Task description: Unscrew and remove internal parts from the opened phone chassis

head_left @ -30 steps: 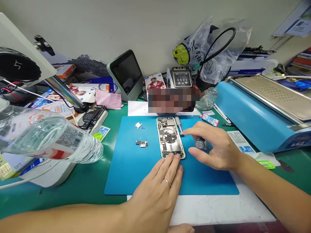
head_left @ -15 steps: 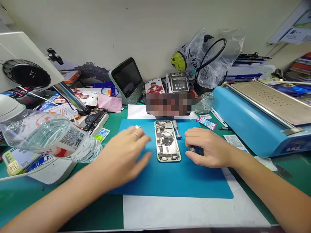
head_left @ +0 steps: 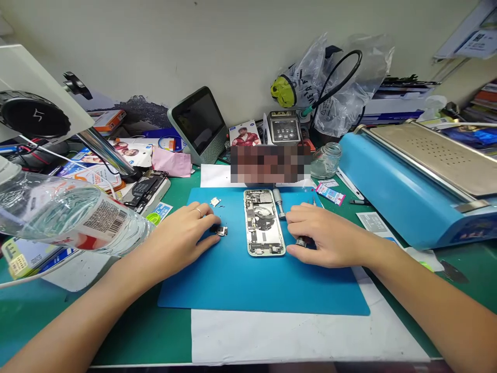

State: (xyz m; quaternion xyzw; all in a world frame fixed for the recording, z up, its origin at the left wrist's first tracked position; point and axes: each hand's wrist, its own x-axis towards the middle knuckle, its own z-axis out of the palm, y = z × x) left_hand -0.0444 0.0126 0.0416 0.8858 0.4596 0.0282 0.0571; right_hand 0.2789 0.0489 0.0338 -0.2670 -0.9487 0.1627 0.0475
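Observation:
An opened phone (head_left: 263,228) lies face down on the blue mat (head_left: 256,282), its insides showing. My left hand (head_left: 179,241) rests on the mat to its left, fingertips touching a small dark part (head_left: 221,230). A small white part (head_left: 215,201) lies farther back. My right hand (head_left: 325,237) lies to the right of the phone, fingers curled around a small metal tool (head_left: 301,241). A silver screwdriver handle (head_left: 278,201) lies beside the phone's top right.
A tilted water bottle (head_left: 73,215) fills the near left. Behind the mat stand a small screen (head_left: 199,124), a soldering station (head_left: 284,127), a glass jar (head_left: 326,160) and a plastic bag (head_left: 341,83). A blue machine (head_left: 411,181) occupies the right. White paper (head_left: 303,336) lies under the mat's front.
My left hand left the phone's bottom edge and swung left onto the small dark part. My right hand closed down over the metal tool and drew nearer the phone.

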